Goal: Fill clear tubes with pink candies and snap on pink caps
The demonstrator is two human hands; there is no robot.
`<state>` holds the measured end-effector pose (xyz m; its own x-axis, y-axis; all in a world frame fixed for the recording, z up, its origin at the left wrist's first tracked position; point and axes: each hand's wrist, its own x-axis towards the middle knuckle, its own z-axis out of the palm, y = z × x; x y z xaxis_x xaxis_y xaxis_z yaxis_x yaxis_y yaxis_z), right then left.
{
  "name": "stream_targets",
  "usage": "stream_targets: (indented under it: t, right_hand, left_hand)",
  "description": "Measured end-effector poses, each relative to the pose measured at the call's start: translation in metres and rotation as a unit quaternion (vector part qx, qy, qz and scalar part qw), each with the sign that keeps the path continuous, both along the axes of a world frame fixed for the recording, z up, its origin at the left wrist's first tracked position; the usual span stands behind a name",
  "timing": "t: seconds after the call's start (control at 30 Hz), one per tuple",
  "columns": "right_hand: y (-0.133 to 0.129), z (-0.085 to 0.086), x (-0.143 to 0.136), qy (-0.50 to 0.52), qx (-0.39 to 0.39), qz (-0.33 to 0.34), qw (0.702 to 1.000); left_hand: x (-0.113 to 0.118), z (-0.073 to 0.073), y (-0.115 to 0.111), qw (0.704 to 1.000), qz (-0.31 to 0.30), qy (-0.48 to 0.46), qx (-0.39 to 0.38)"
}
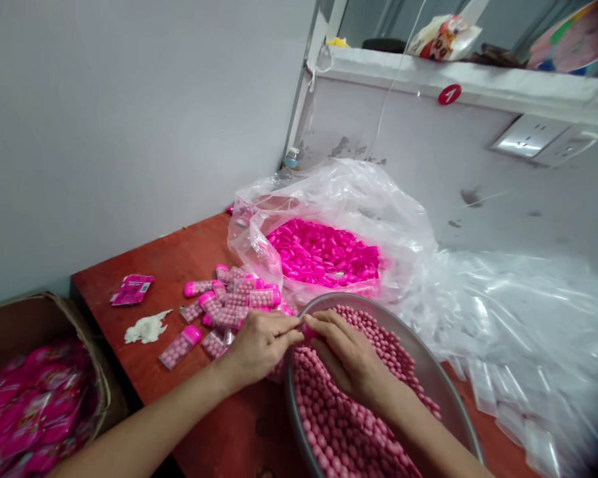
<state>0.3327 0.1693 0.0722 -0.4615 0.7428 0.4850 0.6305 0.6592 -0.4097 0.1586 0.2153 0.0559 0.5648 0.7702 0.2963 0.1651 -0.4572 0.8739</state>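
My left hand [265, 344] and my right hand [347, 352] meet over the left rim of a grey metal bowl [451, 392]. Both are closed, fingertips nearly touching. Between the fingers of my right hand shows a bright pink cap [307, 330]. Whatever my left fingers pinch beside it is mostly hidden. Small round pink balls [339, 425] fill much of the bowl. To the left of the bowl lies a pile of clear tubes [236, 299] filled with such balls and closed with pink caps. One filled tube [179, 346] rests apart at the pile's near side.
Behind the bowl, an open plastic bag [398, 219] holds many pink caps [323, 252]. Clear empty tubes [483, 388] lie in plastic at right. On the red table [164, 255] are pink packets [132, 290] and a white scrap [147, 328]. A carton [97, 365] of pink packets stands lower left.
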Motion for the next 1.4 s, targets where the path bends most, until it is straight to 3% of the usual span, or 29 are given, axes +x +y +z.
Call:
stream_targets:
  t: [0.13, 0.23, 0.33, 0.43, 0.5, 0.6, 0.7, 0.9, 1.17, 1.27, 1.4]
  right_hand:
    - [0.006, -0.003, 0.002, 0.043, -0.008, -0.003, 0.999]
    - [0.01, 0.003, 0.009, 0.17, -0.111, -0.044, 0.978]
    - [0.01, 0.007, 0.018, 0.359, -0.259, -0.045, 0.896]
    - [0.009, 0.003, 0.025, 0.451, -0.34, -0.026, 0.824]
    - [0.01, -0.002, 0.024, 0.477, -0.358, -0.027, 0.802]
    - [0.013, -0.003, 0.017, 0.524, -0.347, -0.026, 0.777]
    - [0.012, 0.001, 0.009, 0.525, -0.37, -0.034, 0.766]
    - [0.003, 0.008, 0.003, 0.498, -0.438, -0.074, 0.745]
    - [0.007, 0.005, 0.003, 0.546, -0.478, -0.051, 0.686]
    - [0.01, 0.009, 0.001, 0.548, -0.46, -0.057, 0.696]
    - [0.011, 0.023, 0.014, 0.446, -0.402, -0.101, 0.793]
  left_hand:
    - [0.006, -0.005, 0.0, 0.999, 0.043, -0.022, -0.015]
    - [0.012, -0.005, 0.001, 0.982, 0.026, -0.122, -0.141]
    - [0.016, -0.006, 0.005, 0.917, -0.011, -0.269, -0.293]
    - [0.014, -0.009, 0.009, 0.884, 0.004, -0.325, -0.337]
    - [0.01, -0.01, 0.011, 0.9, 0.021, -0.307, -0.31]
    - [0.006, -0.007, 0.009, 0.947, 0.046, -0.222, -0.226]
    - [0.006, -0.005, 0.004, 0.979, 0.033, -0.141, -0.146]
    - [0.013, -0.004, -0.001, 0.993, 0.011, -0.097, -0.058]
    - [0.017, -0.005, 0.001, 0.997, 0.006, -0.078, 0.026]
    - [0.02, -0.004, 0.003, 0.997, 0.0, -0.071, -0.003]
    - [0.012, -0.001, 0.019, 0.991, 0.076, -0.088, -0.068]
